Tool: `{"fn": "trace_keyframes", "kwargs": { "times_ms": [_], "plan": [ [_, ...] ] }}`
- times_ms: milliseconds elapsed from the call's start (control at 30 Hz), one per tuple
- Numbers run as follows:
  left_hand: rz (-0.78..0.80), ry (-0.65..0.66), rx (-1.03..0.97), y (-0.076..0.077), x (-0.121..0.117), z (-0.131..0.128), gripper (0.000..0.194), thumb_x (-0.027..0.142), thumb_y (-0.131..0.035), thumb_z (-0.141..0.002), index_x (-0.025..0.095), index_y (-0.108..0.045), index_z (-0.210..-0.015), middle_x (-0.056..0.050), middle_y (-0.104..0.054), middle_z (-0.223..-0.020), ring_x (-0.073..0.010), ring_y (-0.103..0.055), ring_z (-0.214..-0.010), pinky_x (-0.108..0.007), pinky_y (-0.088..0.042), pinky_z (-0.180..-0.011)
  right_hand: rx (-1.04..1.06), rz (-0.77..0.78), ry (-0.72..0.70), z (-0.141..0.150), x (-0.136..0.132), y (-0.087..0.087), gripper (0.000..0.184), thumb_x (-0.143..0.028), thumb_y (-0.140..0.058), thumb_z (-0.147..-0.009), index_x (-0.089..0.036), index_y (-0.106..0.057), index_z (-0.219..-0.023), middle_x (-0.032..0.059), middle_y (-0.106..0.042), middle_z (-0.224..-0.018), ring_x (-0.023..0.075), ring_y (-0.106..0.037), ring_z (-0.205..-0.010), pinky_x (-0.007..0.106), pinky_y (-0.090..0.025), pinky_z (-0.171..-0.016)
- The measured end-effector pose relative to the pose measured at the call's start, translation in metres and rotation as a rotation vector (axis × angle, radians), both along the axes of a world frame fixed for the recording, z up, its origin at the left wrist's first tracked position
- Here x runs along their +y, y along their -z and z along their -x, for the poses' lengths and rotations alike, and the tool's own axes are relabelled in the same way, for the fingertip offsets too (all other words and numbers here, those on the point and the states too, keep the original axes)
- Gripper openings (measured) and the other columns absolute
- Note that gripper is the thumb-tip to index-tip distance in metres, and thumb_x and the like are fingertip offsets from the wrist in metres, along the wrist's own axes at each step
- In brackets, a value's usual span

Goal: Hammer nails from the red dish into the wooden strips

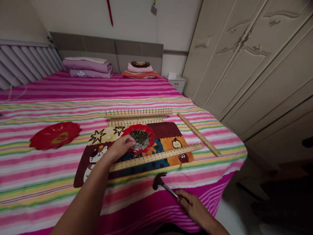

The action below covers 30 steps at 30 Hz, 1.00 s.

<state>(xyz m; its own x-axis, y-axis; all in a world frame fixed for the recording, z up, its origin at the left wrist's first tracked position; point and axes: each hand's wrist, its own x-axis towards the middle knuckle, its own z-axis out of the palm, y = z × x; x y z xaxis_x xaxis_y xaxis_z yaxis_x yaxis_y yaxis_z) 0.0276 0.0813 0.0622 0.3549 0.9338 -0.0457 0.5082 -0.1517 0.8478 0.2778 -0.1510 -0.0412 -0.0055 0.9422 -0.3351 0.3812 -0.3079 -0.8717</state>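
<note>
Nails (140, 136) fill a red dish (152, 141) on a mat (80, 174). At the dish's left edge, the left hand (122, 146) pinches its fingers nearly closed; whether they hold a nail is unclear. Nearer than the dish, the right hand (192, 206) grips a hammer (160, 182).

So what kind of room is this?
It looks like a bedroom: there's a big bed with a striped cover, folded bedding by the headboard, and a tall wardrobe.
</note>
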Motion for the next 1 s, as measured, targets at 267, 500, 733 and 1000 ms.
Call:
{"fn": "trace_keyframes", "kwargs": {
  "times_ms": [267, 500, 733, 1000],
  "plan": [
    [0.402, -0.360, -0.679, 0.006, -0.042, 0.053, 0.034, 0.026, -0.078, -0.050, 0.014, -0.063, -0.078, 0.000, -0.064, -0.068, -0.0075, -0.056, -0.058, -0.019, -0.046, -0.056, -0.081, 0.024, 0.003, -0.002, -0.001, 0.005, 0.040, -0.042, -0.043, -0.079, -0.017, -0.065, -0.101, 0.0006, -0.062, -0.066, 0.0157, -0.052, -0.056, 0.026, -0.042, -0.055],
    [0.412, -0.447, -0.760, 0.020, -0.058, 0.065, 0.035, 0.024, -0.080, -0.047, 0.013, -0.064, -0.076, 0.000, -0.066, -0.067, -0.0061, -0.058, -0.057, -0.015, -0.046, -0.052, -0.098, 0.025, 0.022, -0.002, -0.001, 0.005, 0.036, -0.041, -0.047, -0.077, -0.021, -0.067, -0.099, -0.0001, -0.065, -0.068, 0.0158, -0.054, -0.054, 0.026, -0.043, -0.053],
    [0.332, -0.516, -0.737, 0.030, -0.061, 0.065, 0.039, 0.029, -0.081, -0.042, 0.012, -0.062, -0.072, 0.001, -0.064, -0.060, -0.0068, -0.056, -0.053, -0.017, -0.044, -0.050, -0.111, 0.072, -0.002, 0.000, 0.000, 0.002, 0.039, -0.044, -0.044, -0.077, -0.020, -0.065, -0.099, -0.0032, -0.056, -0.056, 0.0129, -0.045, -0.048, 0.023, -0.038, -0.047],
    [0.218, -0.571, -0.463, 0.049, -0.063, 0.059, 0.039, 0.039, -0.076, -0.043, 0.015, -0.061, -0.070, 0.001, -0.061, -0.053, -0.0099, -0.053, -0.048, -0.018, -0.032, -0.041, -0.059, 0.068, 0.011, 0.001, -0.001, 0.000, 0.037, -0.043, -0.044, -0.078, -0.021, -0.065, -0.099, -0.0052, -0.047, -0.051, 0.0116, -0.039, -0.046, 0.022, -0.032, -0.044]
  ]
}}
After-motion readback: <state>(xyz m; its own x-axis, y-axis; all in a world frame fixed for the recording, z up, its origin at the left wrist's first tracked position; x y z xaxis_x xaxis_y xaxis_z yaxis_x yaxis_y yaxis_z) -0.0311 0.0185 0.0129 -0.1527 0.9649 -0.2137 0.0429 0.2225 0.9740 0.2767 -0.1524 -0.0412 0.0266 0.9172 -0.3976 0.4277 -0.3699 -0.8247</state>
